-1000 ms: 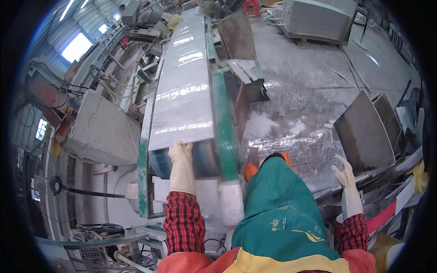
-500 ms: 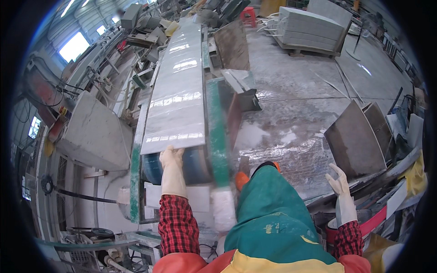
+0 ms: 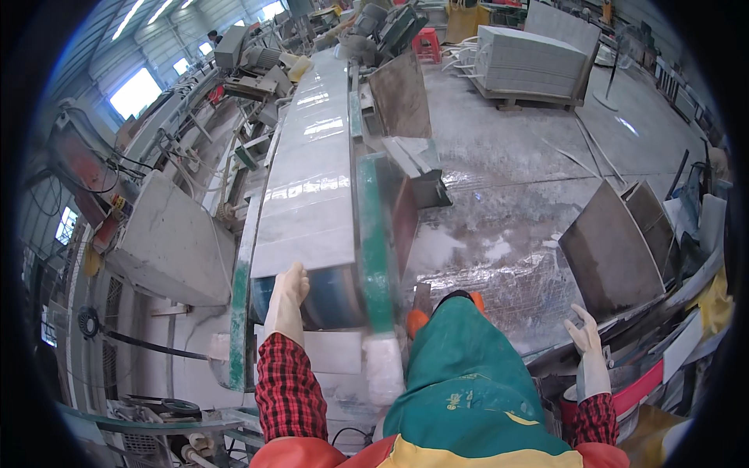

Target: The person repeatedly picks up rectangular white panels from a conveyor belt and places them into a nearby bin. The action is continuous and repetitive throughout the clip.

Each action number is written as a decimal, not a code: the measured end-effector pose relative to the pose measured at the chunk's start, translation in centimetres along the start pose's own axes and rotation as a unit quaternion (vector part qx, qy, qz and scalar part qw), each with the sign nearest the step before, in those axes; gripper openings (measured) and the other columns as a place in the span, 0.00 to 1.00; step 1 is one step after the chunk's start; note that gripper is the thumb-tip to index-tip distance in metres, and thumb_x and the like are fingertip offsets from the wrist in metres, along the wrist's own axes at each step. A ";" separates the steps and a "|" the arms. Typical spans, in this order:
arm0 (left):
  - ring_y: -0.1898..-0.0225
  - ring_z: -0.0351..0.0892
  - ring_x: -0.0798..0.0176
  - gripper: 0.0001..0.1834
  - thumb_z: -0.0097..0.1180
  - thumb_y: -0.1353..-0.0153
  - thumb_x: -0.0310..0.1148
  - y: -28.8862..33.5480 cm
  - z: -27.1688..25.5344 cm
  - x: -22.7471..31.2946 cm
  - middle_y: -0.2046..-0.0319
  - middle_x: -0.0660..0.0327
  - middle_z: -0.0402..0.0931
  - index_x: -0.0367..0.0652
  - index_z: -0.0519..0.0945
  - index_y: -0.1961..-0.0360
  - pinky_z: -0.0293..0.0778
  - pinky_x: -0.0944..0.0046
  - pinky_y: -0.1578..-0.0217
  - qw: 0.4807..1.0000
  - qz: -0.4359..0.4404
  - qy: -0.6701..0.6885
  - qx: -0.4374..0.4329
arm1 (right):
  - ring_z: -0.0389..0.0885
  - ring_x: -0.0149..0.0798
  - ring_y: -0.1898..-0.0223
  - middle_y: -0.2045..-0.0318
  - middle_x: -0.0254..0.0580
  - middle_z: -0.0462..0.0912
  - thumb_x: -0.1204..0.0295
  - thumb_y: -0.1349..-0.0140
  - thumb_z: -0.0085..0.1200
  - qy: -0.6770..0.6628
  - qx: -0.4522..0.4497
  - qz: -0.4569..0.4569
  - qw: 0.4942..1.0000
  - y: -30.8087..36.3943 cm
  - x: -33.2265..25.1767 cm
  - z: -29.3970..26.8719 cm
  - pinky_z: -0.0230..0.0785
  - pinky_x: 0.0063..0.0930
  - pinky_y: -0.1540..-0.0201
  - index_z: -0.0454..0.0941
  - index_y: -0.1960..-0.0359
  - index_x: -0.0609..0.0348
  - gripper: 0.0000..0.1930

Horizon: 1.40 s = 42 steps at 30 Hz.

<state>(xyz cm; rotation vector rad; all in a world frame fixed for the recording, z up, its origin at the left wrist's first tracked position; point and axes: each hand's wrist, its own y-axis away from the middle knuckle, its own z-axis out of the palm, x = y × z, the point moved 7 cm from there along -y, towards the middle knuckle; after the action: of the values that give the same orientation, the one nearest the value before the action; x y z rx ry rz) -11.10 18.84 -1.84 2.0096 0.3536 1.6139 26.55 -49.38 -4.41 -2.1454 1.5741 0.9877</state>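
A long row of glossy white stone slabs [image 3: 304,218] lies flat on a conveyor with a blue belt roller [image 3: 331,300] at its near end. My left hand [image 3: 290,287], in a cream rubber glove, is closed at the near edge of the closest slab, where the slab overhangs the roller. Its fingertips are partly hidden. Off to the right, my right hand [image 3: 583,331], gloved alike, hangs with its fingers apart and holds nothing. It is nearest to the brown boards leaning at that side.
Green side rails [image 3: 376,249] flank the conveyor. A thick pale block [image 3: 175,242] stands to its left. Brown boards [image 3: 612,242] lean at the right, above a cluttered rack. A pallet of stacked slabs [image 3: 530,66] sits at the far right on the wet floor [image 3: 491,195].
The view has tilted slightly up. My left hand has turned and its fingers look more tightly closed at the slab edge. My right hand stays apart, its fingers still spread.
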 end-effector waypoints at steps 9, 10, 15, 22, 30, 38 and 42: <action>0.83 0.73 0.69 0.18 0.54 0.34 0.47 -0.8 -2.0 -0.3 0.78 0.60 0.77 0.41 0.79 0.66 0.69 0.68 0.85 0.990 0.019 -0.137 0.008 | 0.77 0.49 0.41 0.46 0.52 0.81 0.72 0.48 0.60 0.044 0.146 0.020 0.988 2.0 6.7 -9.6 0.66 0.34 0.36 0.78 0.45 0.60 0.25; 0.80 0.77 0.65 0.19 0.52 0.34 0.48 0.9 -2.4 0.4 0.75 0.57 0.79 0.41 0.80 0.64 0.72 0.64 0.80 0.968 0.029 -0.248 0.020 | 0.75 0.50 0.40 0.45 0.52 0.80 0.73 0.47 0.59 0.116 0.151 0.031 0.981 3.0 3.8 -12.0 0.65 0.34 0.36 0.77 0.45 0.61 0.24; 0.55 0.83 0.47 0.24 0.46 0.33 0.53 11.6 0.0 5.8 0.56 0.48 0.83 0.45 0.80 0.52 0.76 0.48 0.52 0.837 0.193 -0.499 0.113 | 0.68 0.55 0.35 0.38 0.57 0.72 0.66 0.36 0.54 0.312 0.377 0.122 0.863 9.3 10.7 -23.9 0.57 0.40 0.31 0.70 0.38 0.65 0.26; 0.42 0.74 0.42 0.24 0.55 0.34 0.36 18.3 12.9 2.4 0.44 0.42 0.74 0.41 0.71 0.38 0.71 0.52 0.42 0.724 0.547 -0.396 -0.141 | 0.60 0.56 0.31 0.33 0.62 0.64 0.53 0.25 0.40 0.377 0.394 0.192 0.816 12.6 25.8 -26.7 0.50 0.39 0.27 0.63 0.34 0.71 0.31; 0.35 0.64 0.39 0.28 0.59 0.40 0.31 17.0 16.1 -1.3 0.38 0.43 0.69 0.39 0.69 0.38 0.61 0.49 0.34 0.669 0.629 -0.374 -0.125 | 0.60 0.56 0.31 0.33 0.62 0.64 0.55 0.24 0.38 0.304 0.441 0.122 0.835 14.0 17.3 -24.2 0.50 0.41 0.27 0.62 0.33 0.70 0.30; 0.35 0.64 0.39 0.27 0.58 0.41 0.30 17.4 16.0 -1.2 0.39 0.44 0.70 0.38 0.71 0.39 0.61 0.49 0.34 0.689 0.604 -0.382 -0.118 | 0.63 0.57 0.33 0.36 0.62 0.67 0.55 0.25 0.40 0.311 0.441 0.120 0.833 15.8 9.9 -22.7 0.52 0.44 0.28 0.63 0.34 0.70 0.29; 0.36 0.66 0.39 0.26 0.58 0.40 0.30 17.6 15.8 -1.2 0.40 0.44 0.71 0.39 0.71 0.40 0.62 0.49 0.34 0.684 0.614 -0.379 -0.108 | 0.63 0.58 0.34 0.36 0.62 0.68 0.55 0.25 0.40 0.345 0.430 0.141 0.822 15.3 11.2 -22.8 0.53 0.44 0.29 0.64 0.35 0.69 0.29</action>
<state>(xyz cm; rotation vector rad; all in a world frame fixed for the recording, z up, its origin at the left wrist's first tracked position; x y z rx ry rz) 1.63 -0.04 4.69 2.5643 -1.7354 0.9925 22.24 -76.57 6.66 -1.6428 2.1057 -0.5266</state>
